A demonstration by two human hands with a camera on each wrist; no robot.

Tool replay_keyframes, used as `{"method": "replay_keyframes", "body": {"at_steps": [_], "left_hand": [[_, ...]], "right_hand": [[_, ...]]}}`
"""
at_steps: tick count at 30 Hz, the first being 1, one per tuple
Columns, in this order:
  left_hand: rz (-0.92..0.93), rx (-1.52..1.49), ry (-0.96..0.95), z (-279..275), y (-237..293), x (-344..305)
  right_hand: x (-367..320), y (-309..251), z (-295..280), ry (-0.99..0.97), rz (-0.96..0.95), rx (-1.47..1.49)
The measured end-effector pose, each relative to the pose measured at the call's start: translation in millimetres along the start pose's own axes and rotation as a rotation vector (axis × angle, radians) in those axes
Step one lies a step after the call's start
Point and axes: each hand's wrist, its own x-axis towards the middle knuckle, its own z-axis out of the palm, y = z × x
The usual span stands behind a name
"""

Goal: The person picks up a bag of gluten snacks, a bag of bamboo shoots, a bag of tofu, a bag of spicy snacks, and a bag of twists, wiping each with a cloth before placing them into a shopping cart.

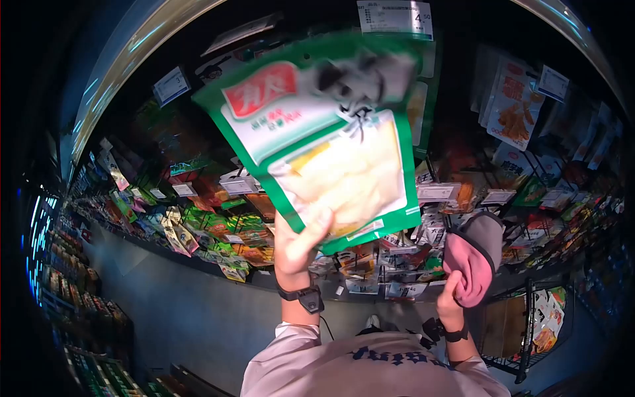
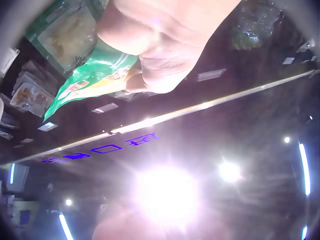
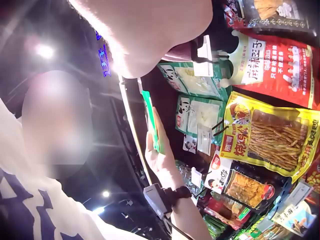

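A green and white food packet (image 1: 337, 165) with a clear window is held up by my left hand (image 1: 297, 248), its thumb across the lower front corner. The left wrist view shows the left hand (image 2: 160, 50) gripping the green packet (image 2: 97, 75) by its edge. Seen edge-on in the right wrist view, the packet (image 3: 150, 120) rests against the left hand's fingers (image 3: 159, 137). My right hand (image 1: 451, 301) pinches a pink and grey cloth item (image 1: 468, 258), perhaps a cap, low on the right. In its own view the right hand (image 3: 150, 30) is large, its fingers mostly hidden.
Shelves of hanging snack packets curve ahead, with a price tag (image 1: 395, 18) above. Similar green packets (image 3: 200, 112) hang beside a yellow packet (image 3: 267, 132). A black wire cart (image 1: 529, 331) holding a cardboard box and packets stands at the lower right. Grey floor (image 1: 198, 311) lies below.
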Motion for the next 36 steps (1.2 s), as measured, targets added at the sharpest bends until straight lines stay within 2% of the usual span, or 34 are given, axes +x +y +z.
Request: {"method": "replay_keyframes", "body": {"at_steps": [1, 3, 4, 5, 6, 7, 9, 10, 11, 13, 14, 15, 17, 18, 19, 21, 22, 23, 25, 26, 27, 29, 30, 31, 32, 33, 34, 36], "left_hand": [[-0.049, 0.098, -0.020, 5, 2, -8], [-0.006, 0.113, -0.148, 11, -14, -21], [0.022, 0.201, -0.211, 12, -24, -26], [0.040, 0.279, -0.279, 16, -36, -36], [0.005, 0.180, -0.314, 28, -43, -42], [-0.038, 0.071, -0.347, 42, -50, -50], [-0.141, 0.049, -0.391, 68, -56, -69], [-0.234, 0.014, -0.358, 76, -57, -81], [-0.253, -0.002, -0.378, 81, -62, -87], [-0.245, 0.115, -0.429, 84, -74, -100], [-0.200, 0.069, -0.516, 89, -76, -107], [-0.214, 0.063, -0.520, 105, -72, -115], [-0.391, -0.056, -0.418, 143, -60, -131], [-0.384, 0.105, -0.428, 136, -86, -146], [-0.249, 0.172, -0.616, 135, -93, -143], [-0.679, 0.118, -0.454, 142, -97, -161], [-0.720, -0.004, -0.420, 154, -101, -164], [-0.615, -0.026, -0.413, 172, -102, -173], [-0.319, 0.053, -0.514, 214, -102, -173], [-0.472, 0.045, -0.538, 224, -106, -186], [-0.496, 0.076, -0.596, 245, -100, -189], [-0.584, 0.125, -0.654, 265, -105, -211], [-0.664, 0.163, -0.574, 272, -111, -226], [-0.674, 0.165, -0.574, 274, -117, -239], [-0.764, 0.167, -0.535, 272, -124, -249], [-0.851, 0.170, -0.493, 270, -129, -255], [-0.712, 0.211, -0.566, 267, -134, -257], [-0.707, 0.270, -0.587, 269, -133, -260]], "right_hand": [[-3, 5, -3, -0.005, 0.002, 0.001], [-11, 8, -11, 0.118, -0.164, -0.188], [-30, 51, -10, -0.017, -0.272, -0.312], [-34, 58, -3, -0.199, -0.188, -0.231], [-26, 32, -4, -0.293, -0.011, -0.139], [0, -20, -3, -0.463, 0.396, 0.612], [17, -61, 10, -0.083, -0.446, -0.088], [0, -48, 10, -0.434, -0.126, 0.148], [-8, -36, 4, -0.417, -0.104, 0.134], [0, -26, -10, -0.231, -0.077, 0.325], [11, -15, -26, -0.419, -0.009, 0.324], [16, -11, -39, -0.416, 0.005, 0.321], [18, -15, -69, -0.271, 0.064, 0.507], [15, -23, -84, -0.285, 0.185, 0.561], [3, -7, -89, -0.114, -0.021, 0.292], [6, -25, -128, -0.222, -0.383, 0.012], [-1, -28, -143, -0.349, -0.421, 0.037], [-17, -20, -155, -0.415, -0.397, 0.098], [-32, -3, -178, -0.360, -0.347, 0.225], [-36, 7, -190, -0.291, -0.334, 0.239], [-37, 17, -203, -0.222, -0.317, 0.252], [-39, 33, -220, -0.125, -0.060, 0.147], [-38, 38, -230, -0.136, -0.075, 0.134], [-38, 41, -239, -0.151, -0.089, 0.121], [-39, 36, -247, -0.154, -0.086, 0.124], [-39, 28, -255, -0.263, -0.204, 0.143], [-41, 24, -259, -0.372, -0.324, 0.163], [-44, 28, -264, -0.356, -0.302, 0.235]]}}
